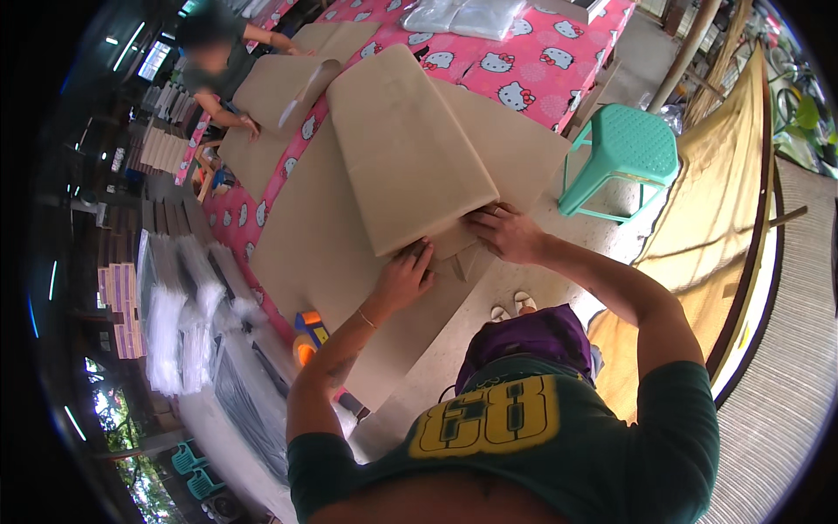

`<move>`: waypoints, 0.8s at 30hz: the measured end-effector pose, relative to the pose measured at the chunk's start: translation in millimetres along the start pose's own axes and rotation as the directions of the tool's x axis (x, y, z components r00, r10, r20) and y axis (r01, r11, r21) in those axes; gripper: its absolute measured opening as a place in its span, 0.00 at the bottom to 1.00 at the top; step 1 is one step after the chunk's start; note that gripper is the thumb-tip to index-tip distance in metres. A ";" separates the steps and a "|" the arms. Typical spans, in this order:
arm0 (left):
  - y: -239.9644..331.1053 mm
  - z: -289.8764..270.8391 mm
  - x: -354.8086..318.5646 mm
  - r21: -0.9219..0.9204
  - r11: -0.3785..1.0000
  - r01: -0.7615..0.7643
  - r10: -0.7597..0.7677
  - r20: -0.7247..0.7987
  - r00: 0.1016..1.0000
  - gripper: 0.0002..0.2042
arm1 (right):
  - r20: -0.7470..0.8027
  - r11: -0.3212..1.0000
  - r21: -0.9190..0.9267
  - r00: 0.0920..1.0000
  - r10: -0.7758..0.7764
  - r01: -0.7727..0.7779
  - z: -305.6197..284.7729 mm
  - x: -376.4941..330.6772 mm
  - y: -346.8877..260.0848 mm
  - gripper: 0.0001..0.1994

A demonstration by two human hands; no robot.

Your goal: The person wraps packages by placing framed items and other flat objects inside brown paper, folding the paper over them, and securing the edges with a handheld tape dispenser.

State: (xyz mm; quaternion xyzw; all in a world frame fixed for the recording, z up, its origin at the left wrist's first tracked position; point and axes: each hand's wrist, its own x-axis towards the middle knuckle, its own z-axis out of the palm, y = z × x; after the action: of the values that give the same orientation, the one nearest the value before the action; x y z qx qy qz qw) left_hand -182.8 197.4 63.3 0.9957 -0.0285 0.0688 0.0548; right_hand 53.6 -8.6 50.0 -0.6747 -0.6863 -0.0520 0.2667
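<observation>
A: State the position of each hand.

B: The left hand (pixel 403 278) lies flat on the near edge of a folded brown paper sheet (pixel 410 157), fingers spread and pressing down, not closed around anything. The right hand (pixel 508 231) sits just beside it at the sheet's near corner, fingertips curled onto the edge; whether it pinches the paper or only presses it cannot be told from this view.

A: Where does the sheet lie?

B: It rests on a larger brown sheet (pixel 323 253) that covers the table (pixel 532 79), which carries a pink patterned cloth. The folded sheet runs away from the person toward the far end of the table, its near end raised slightly over the layer beneath.

A: How far along is the work?

B: By judgement, one fold is made and is being pressed or squared up at the near edge. The lower sheet lies flat and unfolded. More brown sheets (pixel 279 87) lie at the far end, where another person's hand (pixel 249 125) rests on one.

A: Other items nearby?

B: A green plastic stool (pixel 624 148) stands right of the table. An orange and blue tool (pixel 307 336) lies near the left forearm. Clear bags (pixel 463 16) sit at the far edge.
</observation>
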 end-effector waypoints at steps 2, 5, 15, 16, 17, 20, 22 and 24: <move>5.0 9.4 -0.2 0.032 0.999 0.038 -0.038 -0.002 0.999 0.31 | 0.000 1.000 -0.028 1.000 -0.013 0.013 2.1 -2.3 5.4 0.21; 32.2 -3.9 29.0 0.155 0.987 0.044 -0.047 0.011 0.999 0.24 | 0.036 0.998 -0.031 0.998 0.055 -0.054 9.3 -6.7 10.1 0.19; 8.0 -18.6 63.6 0.047 0.997 0.059 -0.043 -0.277 0.960 0.08 | -0.242 0.987 -0.140 0.969 0.047 -0.083 -1.3 13.6 -4.9 0.18; 13.5 -19.2 64.1 0.022 0.999 0.043 -0.037 -0.218 0.975 0.08 | -0.248 0.989 -0.117 0.967 0.061 -0.092 -10.1 17.6 -9.6 0.17; 18.4 -28.9 72.2 0.000 1.000 0.017 -0.017 -0.160 0.987 0.08 | -0.221 0.994 -0.071 0.973 0.068 -0.085 -13.2 16.7 -5.3 0.17; 17.5 -60.2 92.2 -0.233 0.950 0.208 -0.191 0.094 0.977 0.08 | -0.175 0.994 0.029 0.978 0.113 -0.109 -21.7 20.6 1.8 0.14; 8.6 -62.0 97.7 -0.326 0.912 0.248 -0.228 0.100 0.969 0.09 | -0.192 0.981 0.053 0.962 0.192 -0.185 -16.9 29.5 -7.0 0.12; 2.0 -54.4 99.8 -0.304 0.949 0.088 -0.127 -0.111 0.986 0.11 | -0.102 0.944 0.068 0.939 0.329 -0.323 -12.3 31.6 -18.0 0.15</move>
State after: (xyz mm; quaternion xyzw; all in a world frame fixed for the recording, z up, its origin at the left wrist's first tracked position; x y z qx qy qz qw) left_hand -91.5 196.7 131.1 0.9696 0.0192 0.1251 0.2096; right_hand 41.7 13.0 79.5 -0.7682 -0.5501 -0.0274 0.3264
